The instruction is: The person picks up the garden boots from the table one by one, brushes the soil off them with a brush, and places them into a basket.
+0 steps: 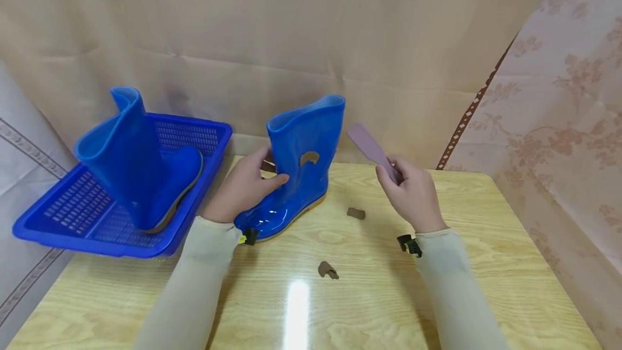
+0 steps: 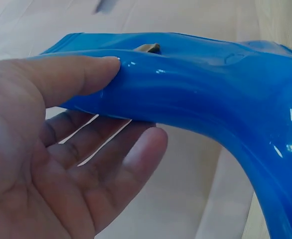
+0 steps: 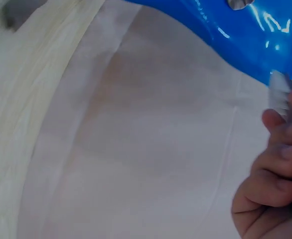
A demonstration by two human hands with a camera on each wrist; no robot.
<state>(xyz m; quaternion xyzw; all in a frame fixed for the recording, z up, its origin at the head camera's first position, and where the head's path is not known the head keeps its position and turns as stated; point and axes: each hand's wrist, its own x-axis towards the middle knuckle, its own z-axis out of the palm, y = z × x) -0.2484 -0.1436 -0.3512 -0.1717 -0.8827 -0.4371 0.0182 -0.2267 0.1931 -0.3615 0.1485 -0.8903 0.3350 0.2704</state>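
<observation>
A glossy blue rain boot (image 1: pixel 297 177) stands on the table, its toe pointing to the near left. My left hand (image 1: pixel 248 185) grips its shaft from the left, thumb on the near side and fingers behind. On the shaft sticks a brown, clay-like patch (image 1: pixel 309 158), seen edge-on in the left wrist view as a raised lump (image 2: pixel 148 48). To the right of the boot, my right hand (image 1: pixel 413 193) holds a flat mauve scraper (image 1: pixel 366 143) by its handle, the broad blade up and apart from the boot.
Two brown scraps lie on the table, one (image 1: pixel 356 213) right of the boot and a curled one (image 1: pixel 328 270) nearer. A second blue boot (image 1: pixel 141 166) stands in a blue plastic basket (image 1: pixel 97 246) at the left. Beige cloth (image 1: pixel 272 26) hangs behind the table.
</observation>
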